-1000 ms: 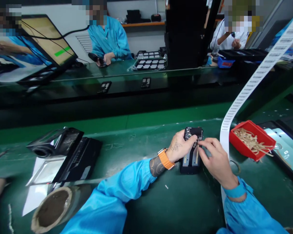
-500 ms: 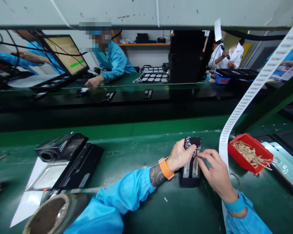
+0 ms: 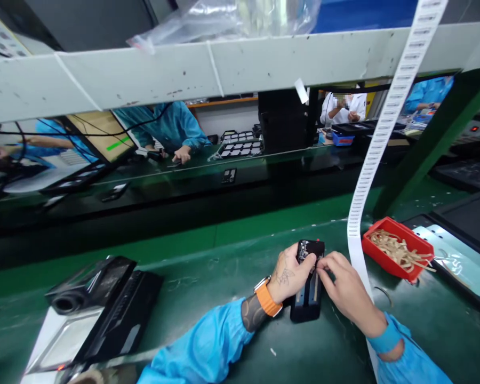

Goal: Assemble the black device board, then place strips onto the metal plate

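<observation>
A small black device with exposed circuitry (image 3: 306, 298) lies on the green bench near the middle. My left hand (image 3: 288, 274), with an orange watch strap at the wrist, is closed round the device's upper left side. My right hand (image 3: 341, 288) presses its pinched fingertips onto the device's top from the right. What the fingertips pinch is too small to make out. Both sleeves are blue.
A white label strip (image 3: 378, 149) hangs down just right of my right hand. A red tray of tan strips (image 3: 396, 248) sits further right. A black machine (image 3: 100, 309) stands at the left. Beyond a dark conveyor (image 3: 184, 181), other people in blue work.
The view has tilted up, showing an overhead white rail. My hands stay on the device, and the right fingertips have closed in toward the left thumb.
</observation>
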`<state>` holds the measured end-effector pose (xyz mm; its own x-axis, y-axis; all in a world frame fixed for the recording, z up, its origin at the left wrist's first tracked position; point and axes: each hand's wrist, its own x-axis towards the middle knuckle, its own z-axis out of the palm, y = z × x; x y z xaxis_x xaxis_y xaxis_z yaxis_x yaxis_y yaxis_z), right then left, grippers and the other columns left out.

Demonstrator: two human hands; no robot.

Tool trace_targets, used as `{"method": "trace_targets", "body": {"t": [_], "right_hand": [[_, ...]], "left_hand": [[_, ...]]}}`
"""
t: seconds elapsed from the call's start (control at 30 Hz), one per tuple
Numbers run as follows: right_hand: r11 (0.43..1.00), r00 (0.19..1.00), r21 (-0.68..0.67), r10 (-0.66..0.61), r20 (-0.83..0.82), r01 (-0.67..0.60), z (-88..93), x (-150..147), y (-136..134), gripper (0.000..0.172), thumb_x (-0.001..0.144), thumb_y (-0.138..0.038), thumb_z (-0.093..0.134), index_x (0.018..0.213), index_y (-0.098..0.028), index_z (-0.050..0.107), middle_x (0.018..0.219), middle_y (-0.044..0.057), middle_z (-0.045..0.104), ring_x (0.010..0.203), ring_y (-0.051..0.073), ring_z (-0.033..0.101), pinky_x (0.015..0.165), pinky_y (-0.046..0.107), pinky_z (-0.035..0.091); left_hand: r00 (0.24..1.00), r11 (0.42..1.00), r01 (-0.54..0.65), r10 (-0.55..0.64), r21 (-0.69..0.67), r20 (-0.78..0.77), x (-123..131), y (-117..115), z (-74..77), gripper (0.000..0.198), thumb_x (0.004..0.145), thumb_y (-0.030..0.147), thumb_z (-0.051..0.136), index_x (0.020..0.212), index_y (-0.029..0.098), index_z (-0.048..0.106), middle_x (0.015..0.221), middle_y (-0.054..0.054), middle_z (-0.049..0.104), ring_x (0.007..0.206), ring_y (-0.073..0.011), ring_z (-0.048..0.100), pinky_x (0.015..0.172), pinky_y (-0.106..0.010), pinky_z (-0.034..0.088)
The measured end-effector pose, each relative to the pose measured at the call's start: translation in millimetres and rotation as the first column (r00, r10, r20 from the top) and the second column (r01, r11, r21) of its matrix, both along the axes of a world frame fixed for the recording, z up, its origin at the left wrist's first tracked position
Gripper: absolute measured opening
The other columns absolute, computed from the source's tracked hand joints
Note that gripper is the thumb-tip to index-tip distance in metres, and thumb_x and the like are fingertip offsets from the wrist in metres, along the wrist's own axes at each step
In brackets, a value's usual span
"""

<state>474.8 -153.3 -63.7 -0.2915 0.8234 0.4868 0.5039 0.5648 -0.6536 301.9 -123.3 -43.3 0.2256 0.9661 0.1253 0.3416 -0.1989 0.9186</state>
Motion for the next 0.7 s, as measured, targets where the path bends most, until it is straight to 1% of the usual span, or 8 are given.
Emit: {"method": "trace_targets", "body": {"t": [0.17,0.27,0.37,0.47,0.53,0.63,0.7], "right_hand": [[0.999,0.997,0.036,-0.016,0.077,0.014,-6.2,-1,2,0.019,0.107,-0.019,0.034,0.092,-0.022,0.046,0.089,0.005,0.046,0.082,0.029,0.048,0.072,0.042,0.038],[0.997,0.994,0.08,-0.016,0.107,0.007,-15.1,1,5,0.024,0.111,-0.021,0.029,0.092,-0.022,0.044,0.09,0.005,0.046,0.081,0.03,0.048,0.071,0.043,0.039],[0.991,0.993,0.129,0.001,0.118,-0.016,-23.3,3,9,0.036,0.118,-0.031,0.022,0.093,-0.022,0.046,0.089,0.004,0.046,0.08,0.029,0.05,0.07,0.042,0.041],[0.986,0.992,0.155,0.043,0.119,-0.061,-25.9,3,13,0.046,0.121,-0.042,0.018,0.091,-0.022,0.048,0.088,0.004,0.047,0.078,0.028,0.052,0.068,0.039,0.045],[0.981,0.995,0.181,0.055,0.082,-0.069,-24.7,2,14,0.047,0.121,-0.047,0.022,0.092,-0.022,0.049,0.088,0.004,0.05,0.078,0.026,0.054,0.068,0.036,0.048],[0.962,1.0,0.271,0.012,0.015,-0.016,-23.0,0,15,0.042,0.12,-0.054,0.032,0.107,-0.022,0.056,0.094,0.004,0.055,0.08,0.024,0.058,0.066,0.032,0.051],[0.947,1.0,0.321,0.002,0.003,-0.003,-25.1,2,17,0.039,0.119,-0.056,0.039,0.114,-0.022,0.058,0.099,0.005,0.058,0.081,0.023,0.06,0.066,0.029,0.052]], "left_hand": [[0.999,1.0,0.008,-0.007,-0.019,0.047,2,5,-3.3,0.025,0.092,0.023,0.059,0.112,0.014,0.072,0.1,-0.004,0.069,0.091,-0.0199,0.063,0.085,-0.027,0.049],[0.997,0.999,-0.005,0.007,-0.034,0.076,4,8,-8.3,0.024,0.09,0.021,0.058,0.106,0.011,0.073,0.095,-0.005,0.069,0.086,-0.0204,0.062,0.08,-0.027,0.049],[0.996,0.998,-0.042,0.045,-0.043,0.083,6,11,-11.5,0.021,0.089,0.019,0.058,0.102,0.01,0.072,0.092,-0.005,0.069,0.084,-0.0206,0.061,0.076,-0.027,0.048],[0.989,0.993,-0.109,0.113,-0.046,0.096,5,13,-10.3,0.02,0.09,0.018,0.059,0.101,0.01,0.072,0.092,-0.006,0.069,0.085,-0.0204,0.062,0.076,-0.027,0.047],[0.98,0.986,-0.154,0.16,-0.061,0.12,5,13,-7.9,0.019,0.09,0.017,0.058,0.101,0.01,0.073,0.093,-0.005,0.069,0.086,-0.0195,0.062,0.077,-0.025,0.047],[0.97,0.976,-0.197,0.208,-0.09,0.13,5,10,-2.8,0.018,0.088,0.014,0.058,0.098,0.011,0.074,0.091,-0.003,0.069,0.082,-0.017,0.06,0.073,-0.023,0.045],[0.971,0.973,-0.215,0.222,-0.08,0.086,6,6,2.2,0.016,0.088,0.015,0.059,0.094,0.011,0.073,0.086,-0.002,0.068,0.077,-0.016,0.058,0.067,-0.023,0.042]]}}
